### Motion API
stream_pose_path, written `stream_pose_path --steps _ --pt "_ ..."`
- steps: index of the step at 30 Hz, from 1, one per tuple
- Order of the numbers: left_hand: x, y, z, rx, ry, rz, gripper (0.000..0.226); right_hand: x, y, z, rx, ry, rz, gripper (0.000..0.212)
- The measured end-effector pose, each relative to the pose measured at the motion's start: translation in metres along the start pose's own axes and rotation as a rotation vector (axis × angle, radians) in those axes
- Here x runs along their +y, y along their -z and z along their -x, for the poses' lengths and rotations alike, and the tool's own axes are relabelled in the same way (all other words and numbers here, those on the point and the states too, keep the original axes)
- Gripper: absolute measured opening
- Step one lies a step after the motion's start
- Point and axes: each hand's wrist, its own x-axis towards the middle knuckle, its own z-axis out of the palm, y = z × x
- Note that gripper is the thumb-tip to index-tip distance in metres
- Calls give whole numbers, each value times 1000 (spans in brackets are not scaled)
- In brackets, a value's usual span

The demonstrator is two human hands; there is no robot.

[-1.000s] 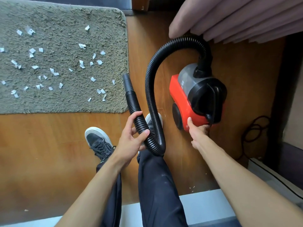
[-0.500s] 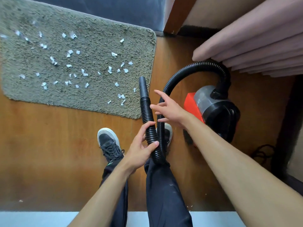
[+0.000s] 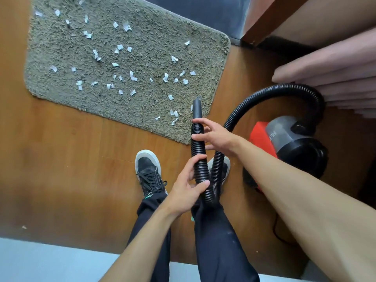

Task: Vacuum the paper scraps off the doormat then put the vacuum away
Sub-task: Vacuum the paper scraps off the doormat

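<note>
The doormat (image 3: 142,47) is rough, shaggy cloth pile, grey-green and matt. The paper scraps (image 3: 133,76) across it are thin white paper, also matt. The floor (image 3: 61,149) is smooth wood with a soft sheen. The hose (image 3: 198,151) is black ribbed plastic (its nozzle (image 3: 197,108) is smooth and matt). The vacuum (image 3: 284,139) has a glossy red, grey and black plastic shell. The curtain (image 3: 335,64) is matt pink cloth.

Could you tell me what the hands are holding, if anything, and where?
The vacuum hose: left hand grips the ribbed part lower down, right hand grips it just below the smooth nozzle.
</note>
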Motion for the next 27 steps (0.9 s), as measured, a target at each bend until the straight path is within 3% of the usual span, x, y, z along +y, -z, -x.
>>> stream_pose_path --steps 11,27 --pt "-18 31 20 37 149 172 54 17 -40 -21 -82 -144 72 51" --pt "-20 52 24 63 175 199 54 22 -67 -36 -77 -175 70 52"
